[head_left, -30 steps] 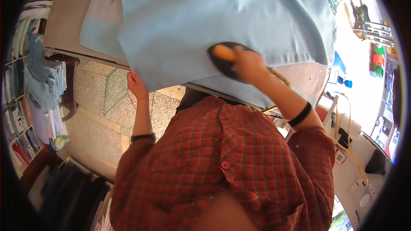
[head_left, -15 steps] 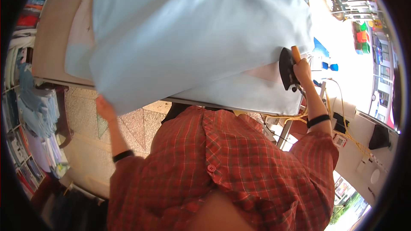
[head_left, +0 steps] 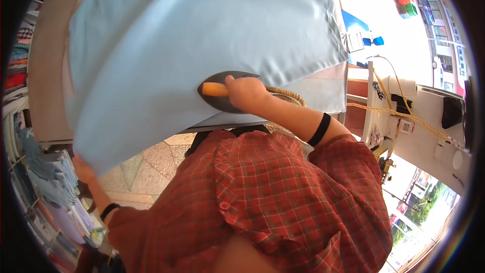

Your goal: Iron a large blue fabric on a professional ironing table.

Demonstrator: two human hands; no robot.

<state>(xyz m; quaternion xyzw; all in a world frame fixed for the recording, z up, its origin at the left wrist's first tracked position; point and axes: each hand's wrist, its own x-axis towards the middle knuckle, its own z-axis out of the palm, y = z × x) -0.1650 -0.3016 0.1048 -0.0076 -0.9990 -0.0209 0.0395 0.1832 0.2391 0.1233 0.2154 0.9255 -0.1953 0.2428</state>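
A large sheet of light blue fabric [head_left: 166,45] covers most of the ironing table [head_left: 50,71]. My right hand [head_left: 246,93] is wrapped round the orange handle of a dark clothes iron [head_left: 222,102], which sits on the fabric near the table's front edge. From the iron's back a braided cord [head_left: 285,92] runs off under my forearm. Out at the lower left, my left hand [head_left: 84,169] grips the fabric's near corner. That corner is pulled taut past the table edge; my left fingertips are partly hidden by the cloth.
Folded clothes [head_left: 48,172] are stacked on shelves at the left. To the right, a yellow cord [head_left: 394,112] hangs by a white stand with a thread cone [head_left: 402,86]. Blue items [head_left: 373,41] lie beyond the table's right end. Tiled floor [head_left: 146,167] shows below the fabric.
The iron has moved left from the table's right end onto the fabric and has turned. My left hand has drawn the fabric corner further left and nearer to me.
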